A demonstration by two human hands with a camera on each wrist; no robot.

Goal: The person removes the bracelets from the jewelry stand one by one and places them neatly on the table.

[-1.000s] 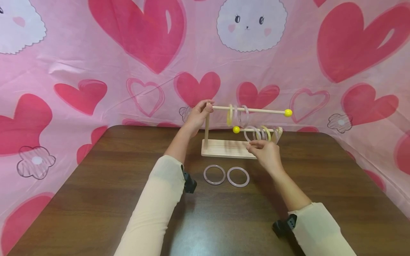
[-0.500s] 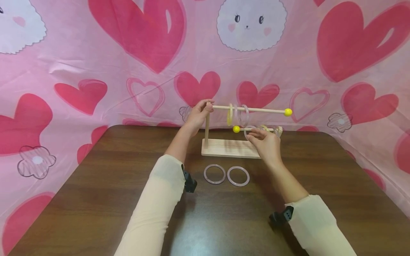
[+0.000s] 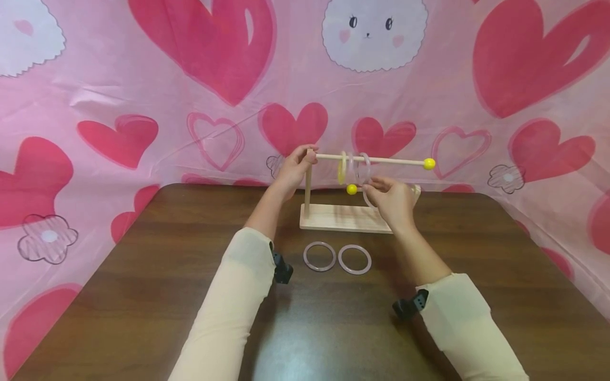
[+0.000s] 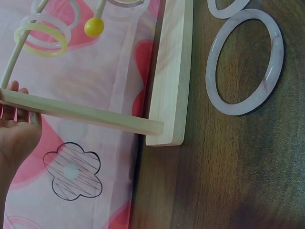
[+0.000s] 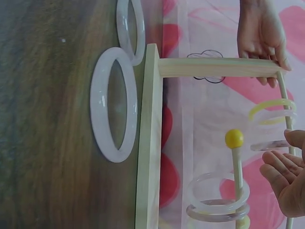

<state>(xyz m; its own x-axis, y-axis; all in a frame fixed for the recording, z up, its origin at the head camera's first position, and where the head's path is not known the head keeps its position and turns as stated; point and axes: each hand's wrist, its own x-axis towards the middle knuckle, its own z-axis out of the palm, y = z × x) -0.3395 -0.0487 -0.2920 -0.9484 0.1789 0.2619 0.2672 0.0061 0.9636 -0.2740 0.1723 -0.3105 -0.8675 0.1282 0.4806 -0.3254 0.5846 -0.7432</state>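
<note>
My left hand [image 3: 292, 172] grips the top of the upright on a wooden bangle stand [image 3: 333, 217], thumb and fingers on either side of the post. From the stand's upper rod [image 3: 395, 160] hang a yellow bangle [image 4: 45, 51] and pale lilac ones. My right hand [image 3: 395, 203] is just below that rod. In the right wrist view its thumb and fingers stand apart around the edge of a brownish-lilac bangle [image 5: 267, 146]. Several more bangles [image 5: 217, 217] hang on the lower rod [image 5: 238, 167], mostly hidden behind the right hand in the head view.
Two pale lilac bangles lie flat on the brown table [image 3: 190, 296] in front of the stand, a left one [image 3: 305, 256] and a right one [image 3: 340, 259]. Yellow balls cap the upper rod [image 3: 429, 164] and lower rod [image 3: 351, 189]. A pink heart-print cloth [image 3: 295, 69] hangs behind.
My right hand has risen from in front of the base, past the lower rod's bangles, to just under the upper rod. The left hand keeps its grip on the upright.
</note>
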